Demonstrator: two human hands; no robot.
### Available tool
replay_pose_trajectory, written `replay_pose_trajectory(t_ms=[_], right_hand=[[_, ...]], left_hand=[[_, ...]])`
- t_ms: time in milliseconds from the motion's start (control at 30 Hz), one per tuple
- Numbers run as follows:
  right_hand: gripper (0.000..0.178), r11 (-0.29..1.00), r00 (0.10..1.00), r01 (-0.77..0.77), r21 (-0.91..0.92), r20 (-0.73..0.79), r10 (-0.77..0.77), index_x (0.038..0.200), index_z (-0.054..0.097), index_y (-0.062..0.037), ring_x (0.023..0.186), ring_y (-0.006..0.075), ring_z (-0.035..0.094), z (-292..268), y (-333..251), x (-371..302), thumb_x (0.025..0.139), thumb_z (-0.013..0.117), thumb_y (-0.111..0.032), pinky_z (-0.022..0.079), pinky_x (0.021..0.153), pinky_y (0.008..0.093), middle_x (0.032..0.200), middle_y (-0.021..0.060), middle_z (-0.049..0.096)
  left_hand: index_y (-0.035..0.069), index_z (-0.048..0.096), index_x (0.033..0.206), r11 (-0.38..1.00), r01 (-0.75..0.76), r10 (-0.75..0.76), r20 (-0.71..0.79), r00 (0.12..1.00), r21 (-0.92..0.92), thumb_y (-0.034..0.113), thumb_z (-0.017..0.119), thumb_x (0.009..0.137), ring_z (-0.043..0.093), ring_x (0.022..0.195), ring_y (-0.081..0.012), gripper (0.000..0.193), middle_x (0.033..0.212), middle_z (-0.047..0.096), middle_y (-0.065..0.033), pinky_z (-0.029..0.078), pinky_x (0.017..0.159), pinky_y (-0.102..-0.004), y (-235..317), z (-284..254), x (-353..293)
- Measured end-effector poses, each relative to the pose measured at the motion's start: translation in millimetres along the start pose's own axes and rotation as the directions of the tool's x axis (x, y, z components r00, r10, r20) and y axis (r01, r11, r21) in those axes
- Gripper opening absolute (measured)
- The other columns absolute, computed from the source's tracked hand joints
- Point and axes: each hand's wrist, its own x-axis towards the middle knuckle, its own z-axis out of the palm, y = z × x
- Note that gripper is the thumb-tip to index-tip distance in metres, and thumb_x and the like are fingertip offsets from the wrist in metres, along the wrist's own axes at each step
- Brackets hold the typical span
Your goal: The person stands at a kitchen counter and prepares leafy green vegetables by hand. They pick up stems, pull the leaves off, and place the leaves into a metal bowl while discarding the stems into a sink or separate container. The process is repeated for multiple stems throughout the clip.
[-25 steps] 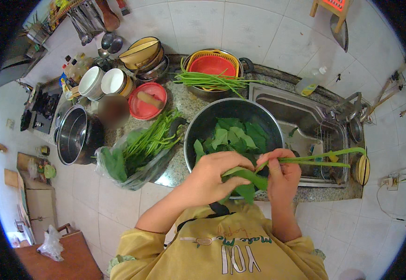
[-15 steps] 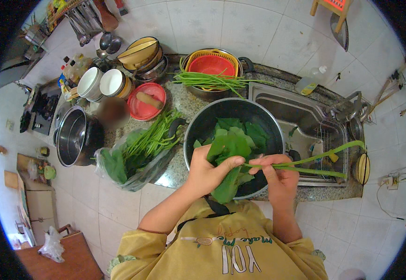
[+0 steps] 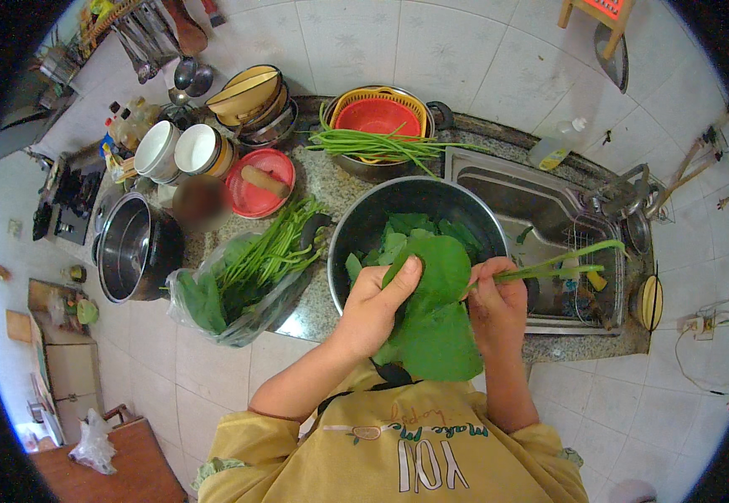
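Observation:
Over the near side of a dark pot (image 3: 343, 230), my left hand (image 3: 374, 306) is closed round broad green leaves (image 3: 435, 314), its thumb pressed on top. My right hand (image 3: 498, 306) pinches long green stems (image 3: 557, 270) that stick out to the right over the sink. Where stems and leaves meet lies between the two hands, partly covered by the fingers. Inside the pot are more loose leaves (image 3: 410, 225). Beyond it, cut stems (image 3: 381, 145) lie across a red basket (image 3: 378, 116) set in a yellow one.
A plastic bag (image 3: 251, 323) of leafy stems sits left of the pot, near the counter's edge. Beside it are an empty black pot (image 3: 121, 251) and a red dish (image 3: 251, 201). On the right is a steel sink (image 3: 540, 189) with a faucet (image 3: 628, 197).
The leaves have turned and spread toward me, showing broad faces. My right hand has shifted slightly left and down, and the stems' far ends have drawn in to the left.

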Motion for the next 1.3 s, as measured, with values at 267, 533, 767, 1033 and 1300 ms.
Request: replay_pose_trajectory(t_ms=[267,533,767,1033,1300], right_hand=[[0.011,0.977,0.983,-0.182,0.109,-0.003,0.184,0.091,0.049,-0.0050,0.071,0.0132,0.051,-11,11,4,0.082,0.053,-0.010,0.041,0.066,0.0247,0.078,0.0048,0.055],[0.008,0.940,0.989,0.031,-0.340,-0.124,-0.077,0.090,0.052,-0.0013,0.070,0.0145,0.056,5,-1,2,0.083,0.050,-0.006,0.045,0.068,0.0265,0.078,0.0073,0.059],[0.009,0.963,0.991,-0.003,-0.269,-0.129,-0.033,0.089,0.051,0.0016,0.069,0.0166,0.060,6,-9,-1,0.082,0.051,-0.005,0.047,0.066,0.0260,0.077,0.0130,0.063],[0.010,0.938,0.997,0.034,-0.345,-0.050,-0.054,0.090,0.047,0.0045,0.058,0.0226,0.059,4,-19,-2,0.081,0.047,0.000,0.051,0.053,0.0308,0.074,0.0171,0.058],[0.005,0.951,0.945,0.100,-0.291,-0.272,-0.183,0.079,0.050,0.0007,0.046,0.0155,0.055,5,-34,4,0.080,0.053,-0.003,0.044,0.042,0.0242,0.067,0.0143,0.061]], left_hand=[[-0.003,0.059,0.095,0.955,-0.167,0.147,0.099,0.984,0.244,0.017,0.059,0.082,0.054,0.078,-0.0075,0.023,0.087,0.061,-0.0037,0.045,0.070,-0.0230,5,1,-5],[0.000,0.057,0.097,0.869,-0.197,0.173,0.094,0.980,0.454,0.008,0.069,0.070,0.054,0.077,-0.0074,0.031,0.087,0.060,-0.0042,0.044,0.070,-0.0232,0,-5,4],[0.002,0.051,0.105,0.998,0.011,-0.013,0.026,1.000,0.061,0.001,0.070,0.064,0.055,0.080,-0.0098,0.045,0.090,0.057,-0.0037,0.047,0.067,-0.0241,-4,-11,12],[0.008,0.037,0.124,0.983,0.157,-0.114,0.349,0.930,-0.098,0.004,0.057,0.077,0.057,0.082,-0.0173,0.051,0.101,0.055,-0.0078,0.050,0.067,-0.0279,-12,-31,20],[0.005,0.030,0.131,0.923,0.214,-0.131,0.261,0.956,-0.320,0.039,0.058,0.078,0.047,0.110,-0.0255,0.069,0.123,0.045,-0.0178,0.038,0.092,-0.0369,-8,-46,16]])
